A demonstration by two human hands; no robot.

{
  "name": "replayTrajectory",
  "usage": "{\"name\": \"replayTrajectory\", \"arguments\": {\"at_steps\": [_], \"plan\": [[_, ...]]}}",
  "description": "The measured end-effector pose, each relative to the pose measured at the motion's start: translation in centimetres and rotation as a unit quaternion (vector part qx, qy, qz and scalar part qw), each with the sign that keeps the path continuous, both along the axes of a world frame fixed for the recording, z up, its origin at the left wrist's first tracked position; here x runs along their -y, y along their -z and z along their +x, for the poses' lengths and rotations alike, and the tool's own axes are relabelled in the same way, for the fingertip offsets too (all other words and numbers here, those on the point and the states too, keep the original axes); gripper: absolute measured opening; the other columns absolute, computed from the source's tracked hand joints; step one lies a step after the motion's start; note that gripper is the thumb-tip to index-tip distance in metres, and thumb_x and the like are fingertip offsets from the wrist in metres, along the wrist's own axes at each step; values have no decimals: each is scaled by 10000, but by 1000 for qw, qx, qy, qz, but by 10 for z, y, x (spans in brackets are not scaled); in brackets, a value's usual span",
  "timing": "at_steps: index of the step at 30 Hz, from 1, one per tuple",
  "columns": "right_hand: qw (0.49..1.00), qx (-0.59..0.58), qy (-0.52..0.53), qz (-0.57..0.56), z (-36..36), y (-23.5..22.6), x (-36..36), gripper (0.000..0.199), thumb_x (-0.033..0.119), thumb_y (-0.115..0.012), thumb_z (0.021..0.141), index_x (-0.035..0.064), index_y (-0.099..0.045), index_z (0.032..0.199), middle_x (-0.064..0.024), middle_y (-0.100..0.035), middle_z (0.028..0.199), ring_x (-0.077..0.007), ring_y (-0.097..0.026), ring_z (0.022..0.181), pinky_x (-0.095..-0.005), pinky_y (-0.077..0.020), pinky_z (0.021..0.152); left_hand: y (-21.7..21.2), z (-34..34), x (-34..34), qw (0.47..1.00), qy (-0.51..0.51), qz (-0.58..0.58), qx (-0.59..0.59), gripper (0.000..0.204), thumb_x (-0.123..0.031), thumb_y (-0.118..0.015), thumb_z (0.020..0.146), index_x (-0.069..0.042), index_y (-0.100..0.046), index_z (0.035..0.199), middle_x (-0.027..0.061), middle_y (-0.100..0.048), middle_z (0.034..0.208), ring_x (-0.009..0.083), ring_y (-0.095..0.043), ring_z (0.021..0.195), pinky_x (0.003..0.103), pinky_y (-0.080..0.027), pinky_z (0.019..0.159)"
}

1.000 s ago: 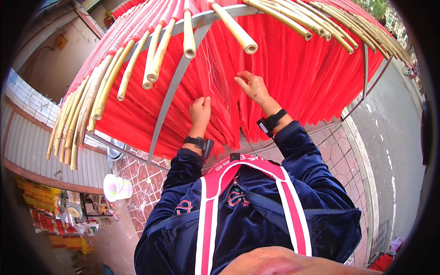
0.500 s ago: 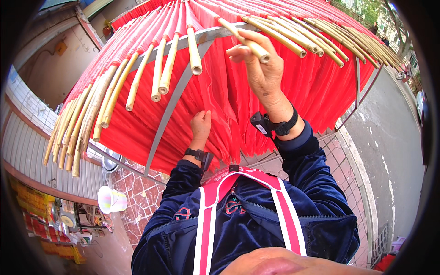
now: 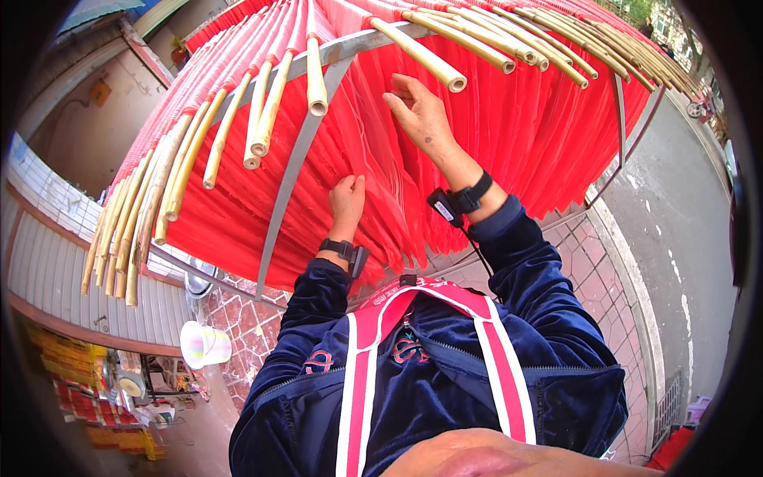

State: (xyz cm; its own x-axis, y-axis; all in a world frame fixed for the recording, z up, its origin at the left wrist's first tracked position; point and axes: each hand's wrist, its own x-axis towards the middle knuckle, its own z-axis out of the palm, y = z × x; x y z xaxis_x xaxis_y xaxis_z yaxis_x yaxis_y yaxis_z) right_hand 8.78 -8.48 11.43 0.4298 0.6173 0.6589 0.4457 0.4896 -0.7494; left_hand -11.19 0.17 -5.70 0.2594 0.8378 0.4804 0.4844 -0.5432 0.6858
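Note:
Thin red strands or cloth [image 3: 493, 151] hang in dense folds from several bamboo poles [image 3: 429, 56], whose bare ends jut toward me over a grey metal rail [image 3: 350, 46]. My left hand [image 3: 347, 200] is closed low on the hanging red material, holding some of it; the exact grip is partly hidden. Below one thick pole end, my right hand [image 3: 420, 119] is raised in front of the red folds. Its fingers are loosely bent, with the thumb apart, and nothing shows in them. It is clear of the pole.
A slanting metal leg [image 3: 296, 171] of the rack stands left of my left hand. On the tiled floor [image 3: 246, 318] at the left is a pale striped bucket [image 3: 205, 345]. Pavement and a grey road [image 3: 675, 207] run along the right. A wall with a metal shutter [image 3: 79, 278] stands at the left.
My right hand has let go of the bamboo pole and dropped down and left, in front of the red folds. My left hand stays low on the material, slightly higher in the picture.

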Motion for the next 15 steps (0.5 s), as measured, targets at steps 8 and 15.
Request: {"name": "replayTrajectory", "arguments": {"at_steps": [8, 15], "plan": [[975, 142, 89, -146, 11, 20, -59, 429, 343, -558, 959, -34, -600, 1160, -288, -661, 922, -438, -650, 923, -492, -517, 785, -46, 38, -12, 995, -37, 51, -76, 433, -391, -647, 894, 34, -659, 810, 261, -640, 711, 441, -647, 712, 513, -501, 663], [994, 41, 85, -52, 23, 50, -78, 328, 307, -487, 974, 20, -640, 1013, -302, -635, 892, -491, -602, 900, -556, -481, 787, -65, 63, -44, 993, -90, 44, -70, 514, -419, -559, 940, 52, -673, 772, 275, -634, 681, 461, -646, 693, 524, -513, 686]]}}
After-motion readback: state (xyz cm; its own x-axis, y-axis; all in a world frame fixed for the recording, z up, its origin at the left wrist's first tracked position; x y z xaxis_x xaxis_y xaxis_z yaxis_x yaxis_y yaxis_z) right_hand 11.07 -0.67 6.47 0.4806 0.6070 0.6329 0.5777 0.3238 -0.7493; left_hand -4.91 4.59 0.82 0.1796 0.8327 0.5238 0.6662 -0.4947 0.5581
